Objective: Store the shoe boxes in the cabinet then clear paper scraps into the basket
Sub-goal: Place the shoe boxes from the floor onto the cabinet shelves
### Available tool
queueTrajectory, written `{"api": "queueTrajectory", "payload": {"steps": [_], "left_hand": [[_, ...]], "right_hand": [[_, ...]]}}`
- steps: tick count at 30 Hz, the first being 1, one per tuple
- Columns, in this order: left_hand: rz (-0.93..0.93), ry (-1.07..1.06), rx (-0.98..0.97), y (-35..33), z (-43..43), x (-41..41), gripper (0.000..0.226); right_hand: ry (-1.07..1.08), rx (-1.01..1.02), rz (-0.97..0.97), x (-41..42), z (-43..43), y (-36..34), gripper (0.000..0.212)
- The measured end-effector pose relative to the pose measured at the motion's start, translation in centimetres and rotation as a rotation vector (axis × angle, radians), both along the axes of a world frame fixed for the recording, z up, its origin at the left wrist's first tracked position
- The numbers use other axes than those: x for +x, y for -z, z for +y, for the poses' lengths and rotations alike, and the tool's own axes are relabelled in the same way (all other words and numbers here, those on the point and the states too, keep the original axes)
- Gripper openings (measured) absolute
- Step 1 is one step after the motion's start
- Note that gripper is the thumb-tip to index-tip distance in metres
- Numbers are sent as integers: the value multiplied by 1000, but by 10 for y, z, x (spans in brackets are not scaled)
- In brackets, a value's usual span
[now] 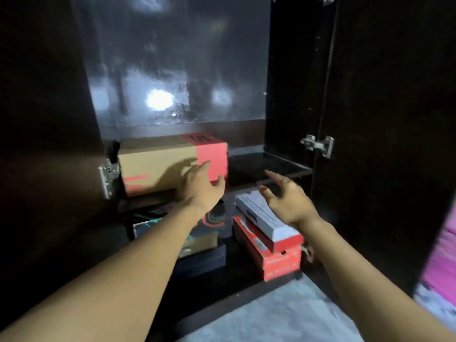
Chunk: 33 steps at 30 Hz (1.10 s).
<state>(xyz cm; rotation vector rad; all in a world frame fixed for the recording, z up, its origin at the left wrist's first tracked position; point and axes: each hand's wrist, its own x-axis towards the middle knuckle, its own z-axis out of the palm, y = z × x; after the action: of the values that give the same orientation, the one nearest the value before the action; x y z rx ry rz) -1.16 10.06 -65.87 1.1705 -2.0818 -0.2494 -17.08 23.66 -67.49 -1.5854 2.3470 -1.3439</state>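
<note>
A dark wooden cabinet (370, 95) stands open over a pale grey floor (283, 317). Its glossy back panel (172, 70) throws back blurred patches of light, and a blurred pink thing (441, 255) shows at the right edge. Metal hinges are visible on both sides, one on the left (108, 176) and one on the right (318, 144). One shelf (266, 166) divides the inside into an upper and a lower compartment. On the left part of the shelf lies one brown shoe box (158, 164) with a coral-red end, its long side facing out; the shelf to its right is dark and bare. In the lower compartment, on the right, three boxes are stacked: a white box (259, 215) lies askew on top of two red boxes (278, 265). On the left of that compartment sit dark boxes (202, 260), one with a teal pattern; how many there are cannot be told in the gloom. The left hand (202, 186) is held in front of the brown shoe box's red end, fingers loose and holding nothing; whether it touches the box cannot be told. The right hand (288, 196) hovers just above the white box with its fingers spread wide and nothing in it.
</note>
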Motion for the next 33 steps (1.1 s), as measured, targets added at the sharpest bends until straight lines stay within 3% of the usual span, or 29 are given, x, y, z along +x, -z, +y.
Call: {"api": "queueTrajectory", "payload": {"steps": [4,9,14,19,24,29,31,33], "left_hand": [[-39,413,113,33,78,-37,31],[-188,812,168,74,172,-89,12],[-181,1043,218,105,263,-152,14],[-318,1131,386,141,342,-209,15],[-437,1108,534,211,397,-251,44],[-575,991,568,297,387,-287,102],[-582,983,621,304,391,-283,95],[-489,960,669,298,400,-273,83]], "right_hand": [[136,15,2,-8,97,28,50],[324,53,-18,-25,216,75,40],[547,111,-68,-51,311,106,41],[778,136,-106,-65,389,150,37],[1044,221,-201,-81,467,216,44],[1423,305,-389,-90,522,264,68],[1396,216,-565,-92,539,280,73],[1342,61,-618,-91,547,291,67]]}}
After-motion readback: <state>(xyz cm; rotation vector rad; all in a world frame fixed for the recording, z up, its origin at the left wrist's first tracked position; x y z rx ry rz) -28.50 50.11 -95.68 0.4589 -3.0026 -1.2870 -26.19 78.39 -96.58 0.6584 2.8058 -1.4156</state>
